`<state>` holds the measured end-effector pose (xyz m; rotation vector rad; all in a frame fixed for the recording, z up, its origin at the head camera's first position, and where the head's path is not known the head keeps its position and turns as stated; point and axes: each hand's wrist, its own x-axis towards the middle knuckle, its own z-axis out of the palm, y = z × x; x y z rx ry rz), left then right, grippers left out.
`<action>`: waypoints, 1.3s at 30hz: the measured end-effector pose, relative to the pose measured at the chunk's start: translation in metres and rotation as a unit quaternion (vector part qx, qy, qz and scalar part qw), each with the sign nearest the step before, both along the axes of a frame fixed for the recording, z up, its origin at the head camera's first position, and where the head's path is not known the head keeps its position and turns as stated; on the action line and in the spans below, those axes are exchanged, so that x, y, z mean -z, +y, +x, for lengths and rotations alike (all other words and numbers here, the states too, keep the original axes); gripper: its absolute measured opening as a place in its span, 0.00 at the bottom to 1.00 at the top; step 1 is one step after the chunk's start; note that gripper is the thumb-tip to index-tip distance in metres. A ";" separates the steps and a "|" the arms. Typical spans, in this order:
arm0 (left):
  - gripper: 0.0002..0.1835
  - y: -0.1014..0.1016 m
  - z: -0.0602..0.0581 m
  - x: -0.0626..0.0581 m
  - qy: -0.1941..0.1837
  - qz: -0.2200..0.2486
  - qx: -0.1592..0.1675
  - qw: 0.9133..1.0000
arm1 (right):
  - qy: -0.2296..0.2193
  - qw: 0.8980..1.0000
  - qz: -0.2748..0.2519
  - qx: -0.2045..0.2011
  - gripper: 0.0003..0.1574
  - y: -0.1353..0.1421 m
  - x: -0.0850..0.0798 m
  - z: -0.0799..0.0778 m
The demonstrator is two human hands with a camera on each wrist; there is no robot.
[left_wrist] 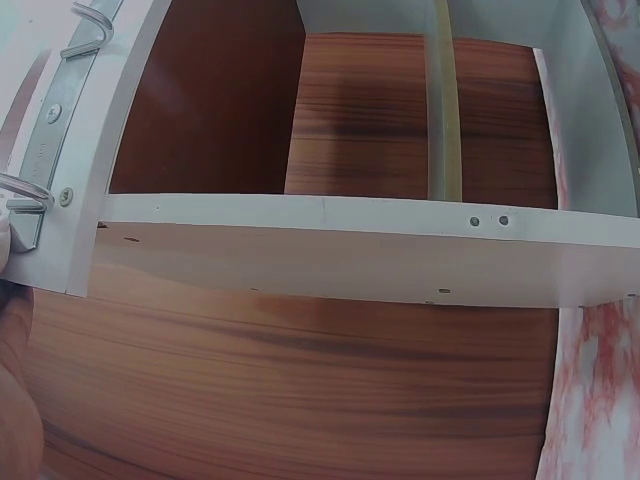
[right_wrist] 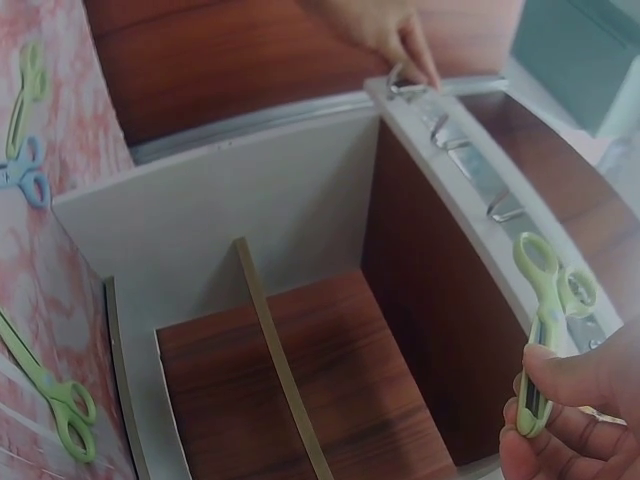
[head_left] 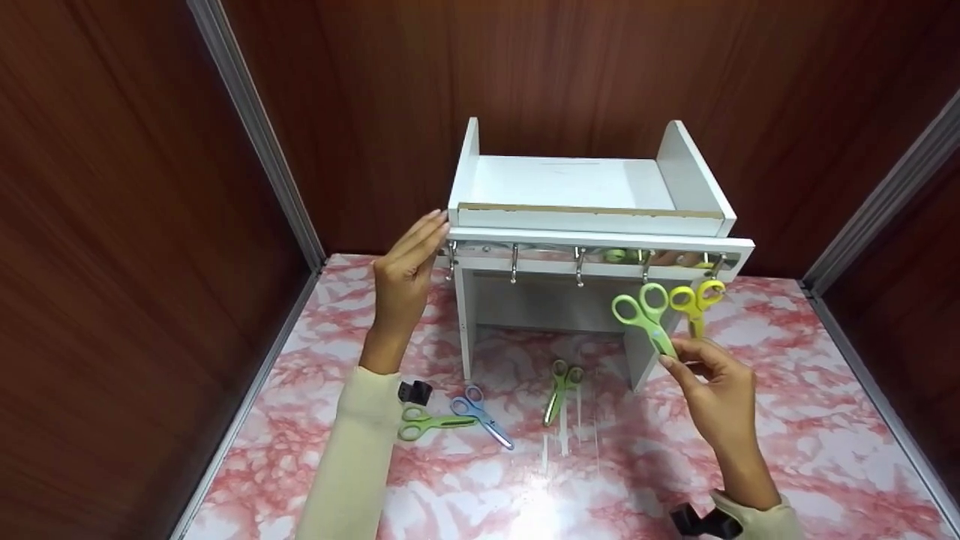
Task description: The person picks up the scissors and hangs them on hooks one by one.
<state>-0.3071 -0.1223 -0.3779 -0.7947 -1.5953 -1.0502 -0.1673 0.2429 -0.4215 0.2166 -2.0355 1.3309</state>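
Observation:
My right hand (head_left: pixel 716 394) pinches a pair of green scissors (head_left: pixel 651 319) by the blades, handle loops up, just below the hook rail (head_left: pixel 600 244) of a small white shelf unit (head_left: pixel 570 184). Yellow scissors (head_left: pixel 696 304) hang at the rail's right-end hook, right behind the green pair. At the rail's left end, my left hand (head_left: pixel 409 262) rests against the shelf's side with its fingers stretched out. In the right wrist view the held scissors (right_wrist: pixel 545 330) overlap the rail, thumb and fingers around the closed blades. Metal hooks (head_left: pixel 579 266) line the rail.
On the red-and-white marbled table lie green scissors (head_left: pixel 561 390) under the shelf's front, plus blue scissors (head_left: pixel 484 416) crossing another green pair (head_left: pixel 431 424) near my left forearm. Brown panels (head_left: pixel 570 75) enclose the table at the back and sides.

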 end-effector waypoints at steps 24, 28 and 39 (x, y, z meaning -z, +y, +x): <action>0.13 -0.001 -0.001 0.002 0.002 -0.002 0.005 1.000 | -0.008 1.000 -0.006 0.010 0.11 0.003 0.015 -0.020; 0.12 0.000 0.000 0.001 -0.001 -0.002 0.006 1.000 | -0.003 1.000 0.006 0.018 0.09 -0.003 0.004 -0.014; 0.12 0.000 0.000 0.001 0.000 0.000 -0.001 1.000 | -0.004 1.000 0.002 0.016 0.09 -0.003 0.003 -0.015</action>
